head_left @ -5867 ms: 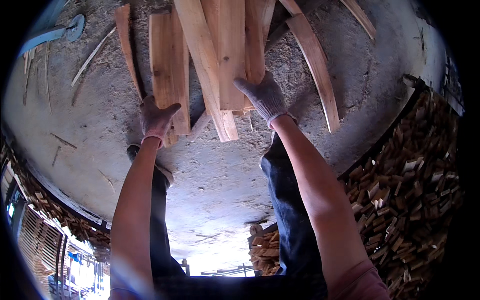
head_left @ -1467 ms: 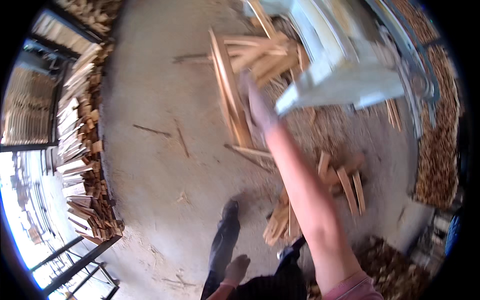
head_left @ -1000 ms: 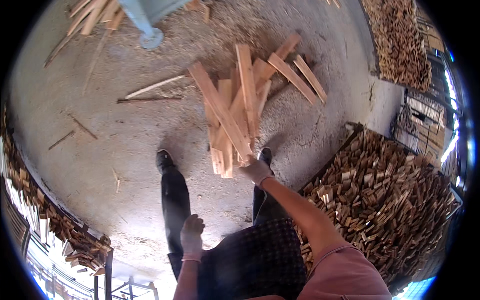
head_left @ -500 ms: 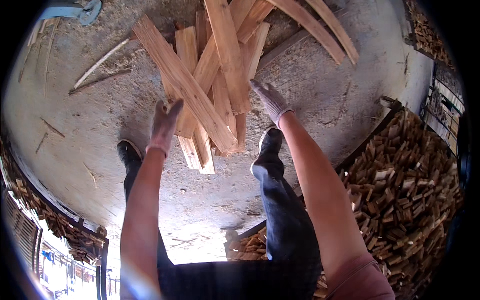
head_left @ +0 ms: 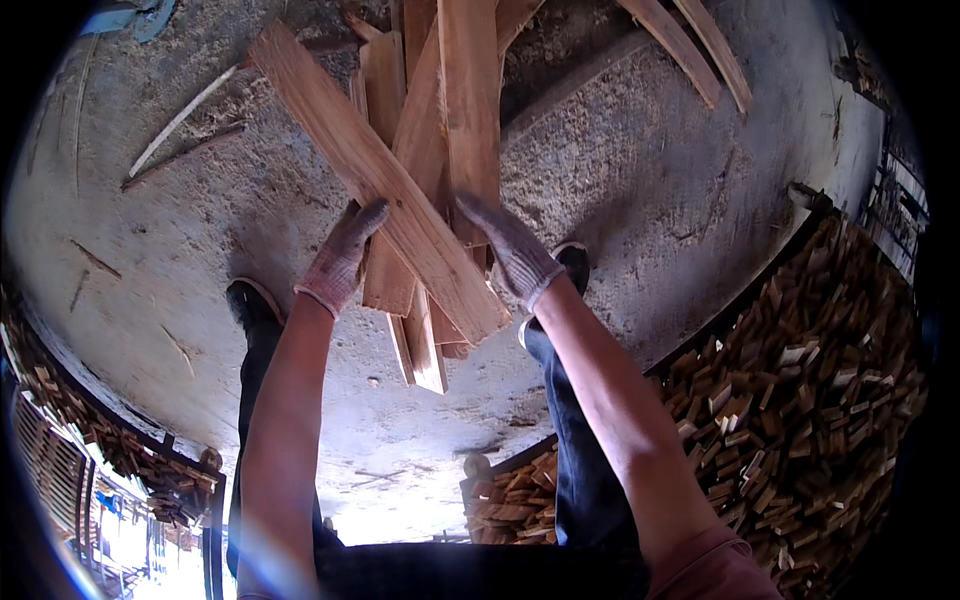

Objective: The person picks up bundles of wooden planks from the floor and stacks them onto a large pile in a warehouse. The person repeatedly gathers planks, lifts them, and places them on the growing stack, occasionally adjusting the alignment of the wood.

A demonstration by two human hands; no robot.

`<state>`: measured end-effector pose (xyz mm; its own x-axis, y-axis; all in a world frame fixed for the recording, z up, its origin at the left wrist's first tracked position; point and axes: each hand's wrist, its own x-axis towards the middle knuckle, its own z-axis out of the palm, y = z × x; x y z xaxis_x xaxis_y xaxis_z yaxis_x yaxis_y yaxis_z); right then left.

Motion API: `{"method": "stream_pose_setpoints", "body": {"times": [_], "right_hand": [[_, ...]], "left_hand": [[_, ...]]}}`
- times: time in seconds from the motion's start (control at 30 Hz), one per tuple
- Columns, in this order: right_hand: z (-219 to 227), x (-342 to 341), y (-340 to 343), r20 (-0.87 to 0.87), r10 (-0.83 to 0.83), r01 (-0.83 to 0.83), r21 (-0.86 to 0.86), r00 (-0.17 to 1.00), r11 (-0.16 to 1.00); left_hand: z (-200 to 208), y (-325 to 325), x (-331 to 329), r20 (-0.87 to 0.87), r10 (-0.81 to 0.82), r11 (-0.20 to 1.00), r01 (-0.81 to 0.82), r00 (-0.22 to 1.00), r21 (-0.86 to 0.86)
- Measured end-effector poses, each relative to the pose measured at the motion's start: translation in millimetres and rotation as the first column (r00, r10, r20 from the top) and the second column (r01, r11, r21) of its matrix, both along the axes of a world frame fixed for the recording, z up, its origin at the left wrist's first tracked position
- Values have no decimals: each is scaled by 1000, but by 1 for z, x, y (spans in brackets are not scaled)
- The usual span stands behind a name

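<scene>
Several rough wooden planks lie crossed in a loose bundle in front of me, one long plank slanting across the top. My left hand, in a pale knit glove, grips the bundle's left side, its thumb against the slanting plank's edge. On the other side my right hand, gloved alike, presses the edge of an upright-running plank. Both hands' fingertips are partly hidden beside or beneath the wood. The planks' near ends point toward me, between my feet.
Thin sticks lie on the dusty floor to the left. Two curved wood strips rest at the far right. A large heap of cut wood pieces fills the right side behind a low edge. A blue metal part stands far left.
Both hands have closed in from beside the planks to touch and grip them. The bundle looks larger and nearer, its near ends shifted toward me.
</scene>
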<state>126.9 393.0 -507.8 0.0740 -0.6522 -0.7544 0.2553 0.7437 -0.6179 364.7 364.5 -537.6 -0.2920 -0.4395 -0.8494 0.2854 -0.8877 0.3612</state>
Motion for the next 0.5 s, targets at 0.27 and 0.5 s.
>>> {"method": "stream_pose_setpoints", "body": {"times": [0.27, 0.5], "right_hand": [[46, 2, 5, 14, 79, -79, 41, 997, 996], [167, 19, 15, -109, 295, -302, -48, 949, 952]], "left_hand": [[42, 8, 4, 92, -100, 990, 90, 991, 106], [201, 5, 10, 41, -58, 952, 42, 997, 305]]}}
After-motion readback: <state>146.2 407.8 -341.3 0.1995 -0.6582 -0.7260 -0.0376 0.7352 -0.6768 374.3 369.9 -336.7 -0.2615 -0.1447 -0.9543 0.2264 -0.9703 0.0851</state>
